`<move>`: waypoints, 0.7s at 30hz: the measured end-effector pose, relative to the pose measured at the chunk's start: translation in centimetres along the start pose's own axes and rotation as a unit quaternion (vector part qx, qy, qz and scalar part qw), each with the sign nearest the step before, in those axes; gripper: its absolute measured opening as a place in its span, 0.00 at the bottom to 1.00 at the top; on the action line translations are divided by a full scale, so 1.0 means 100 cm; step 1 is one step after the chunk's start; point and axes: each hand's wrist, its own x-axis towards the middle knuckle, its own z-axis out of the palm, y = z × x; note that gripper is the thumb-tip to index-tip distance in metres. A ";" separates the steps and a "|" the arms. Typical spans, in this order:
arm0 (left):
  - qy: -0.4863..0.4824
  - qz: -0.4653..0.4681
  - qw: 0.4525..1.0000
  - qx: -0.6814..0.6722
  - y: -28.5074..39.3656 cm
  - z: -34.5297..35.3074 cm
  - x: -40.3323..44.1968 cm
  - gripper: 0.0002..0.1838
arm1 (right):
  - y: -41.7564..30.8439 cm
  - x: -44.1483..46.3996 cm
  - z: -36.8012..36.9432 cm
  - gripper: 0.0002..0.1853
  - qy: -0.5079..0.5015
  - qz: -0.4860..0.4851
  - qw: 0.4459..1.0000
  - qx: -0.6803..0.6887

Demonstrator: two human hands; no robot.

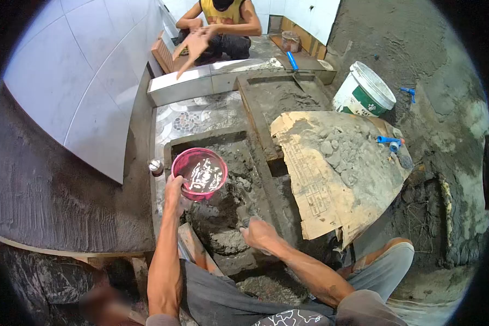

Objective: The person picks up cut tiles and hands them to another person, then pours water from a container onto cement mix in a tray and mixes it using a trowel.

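My left hand (175, 193) grips the rim of a pink bucket (225, 187) filled with murky, glinting water. The bucket is held over a wooden mixing trough (168, 157) with wet grey mortar (228, 242) in it. Lower right of the bucket, my right hand (262, 237) is closed around the grey handle of what looks like a trowel (245, 222). Its blade cannot be made out against the mortar.
Torn cardboard (315, 201) with dry cement lumps (342, 155) lies to the right, near a white-and-green bucket (364, 92). A second trough (282, 100) of mortar holds a blue-handled tool (293, 61). Behind a tiled ledge (184, 84), another person (222, 27) squats. A bottle (156, 167) stands left.
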 end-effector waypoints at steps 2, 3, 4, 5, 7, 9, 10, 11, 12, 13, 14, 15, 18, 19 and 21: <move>0.008 0.004 1.000 0.016 -0.001 -0.004 0.000 0.17 | 0.007 0.014 0.019 0.19 0.013 -0.016 1.000 -0.014; 0.012 0.005 1.000 0.024 -0.002 -0.006 -0.001 0.17 | 0.029 0.035 0.048 0.20 0.019 -0.030 0.999 -0.024; 0.018 -0.007 1.000 0.023 -0.004 -0.010 -0.001 0.16 | 0.044 0.046 0.068 0.20 0.023 -0.044 0.998 -0.034; 0.022 -0.012 0.999 0.021 -0.005 -0.012 -0.003 0.16 | 0.042 0.052 0.066 0.19 -0.023 -0.095 0.990 -0.099; 0.033 -0.017 0.999 0.017 -0.003 -0.017 -0.003 0.15 | 0.038 0.081 0.051 0.16 -0.113 -0.203 0.946 -0.227; 0.031 0.019 0.995 0.092 -0.016 -0.044 0.013 0.17 | 0.027 0.103 0.054 0.15 -0.128 -0.164 0.951 -0.227; 0.040 0.030 0.992 0.116 -0.021 -0.053 0.017 0.17 | 0.025 0.110 0.057 0.15 -0.138 -0.141 0.953 -0.229; 0.043 0.038 0.989 0.137 -0.024 -0.057 0.016 0.17 | 0.028 0.112 0.056 0.16 -0.138 -0.107 0.970 -0.167; 0.022 0.024 0.995 0.095 -0.024 -0.060 0.017 0.15 | 0.034 0.114 0.049 0.17 -0.132 -0.070 0.983 -0.107; 0.027 0.015 0.999 0.043 -0.016 -0.052 0.007 0.14 | 0.038 0.116 0.042 0.19 -0.122 -0.034 0.991 -0.048; 0.036 0.025 0.998 0.047 -0.012 -0.049 0.004 0.13 | 0.030 0.108 0.028 0.23 -0.165 0.066 0.981 0.078; 0.046 0.031 0.997 0.051 -0.010 -0.047 -0.001 0.13 | 0.025 0.092 0.017 0.23 -0.181 0.098 0.970 0.134; 0.072 -0.033 0.996 0.032 0.018 -0.020 -0.028 0.13 | 0.019 0.032 -0.010 0.25 -0.238 0.147 0.934 0.222; 0.057 -0.033 0.998 0.023 0.015 -0.022 -0.022 0.13 | 0.026 0.021 -0.014 0.24 -0.242 0.150 0.938 0.197; 0.032 -0.036 0.999 0.008 0.004 -0.033 -0.011 0.13 | 0.027 -0.006 -0.027 0.25 -0.252 0.154 0.944 0.150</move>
